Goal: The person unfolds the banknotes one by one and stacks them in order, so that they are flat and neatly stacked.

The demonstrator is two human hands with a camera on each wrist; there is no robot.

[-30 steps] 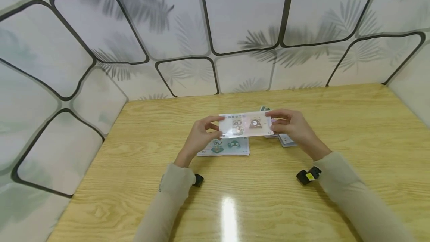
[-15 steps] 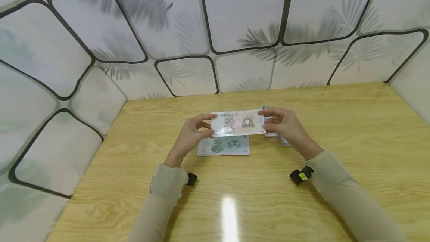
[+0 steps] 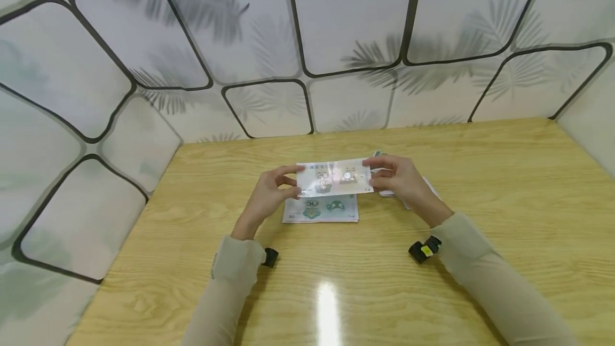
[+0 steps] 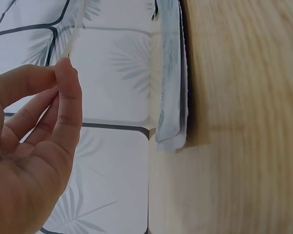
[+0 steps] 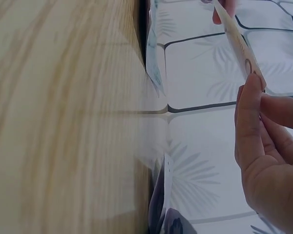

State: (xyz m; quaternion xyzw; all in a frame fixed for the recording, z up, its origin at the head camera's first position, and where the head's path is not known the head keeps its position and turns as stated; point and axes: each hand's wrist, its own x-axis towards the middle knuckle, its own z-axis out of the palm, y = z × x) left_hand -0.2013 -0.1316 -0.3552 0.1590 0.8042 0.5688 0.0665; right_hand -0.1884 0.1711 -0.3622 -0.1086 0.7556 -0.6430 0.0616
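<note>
A pale play banknote (image 3: pixel 334 178) with brownish print, marked 20 in the head view, is held up flat between both hands. My left hand (image 3: pixel 266 196) pinches its left end between thumb and fingers. At the opposite end, the right hand (image 3: pixel 401 183) has the same kind of pinch; the right wrist view shows the note's corner (image 5: pixel 254 73) at the fingertips. Below and slightly nearer lies a stack of green play banknotes (image 3: pixel 321 212) marked 50, its far part covered by the raised note. The stack's layered edge (image 4: pixel 171 97) appears in the left wrist view.
Partly behind the right hand lies a loose pile of other notes (image 3: pixel 386 193); its curled, purplish edges (image 5: pixel 158 202) show in the right wrist view. The wooden table (image 3: pixel 192 260) meets a patterned wall (image 3: pixel 351 100) at the back. Black wrist cameras (image 3: pixel 417 252) sit at the cuffs.
Both hands have moved left with the 20 note, from between the two piles to over the 50 stack's far part. The last half second shows only a slight further shift left.
</note>
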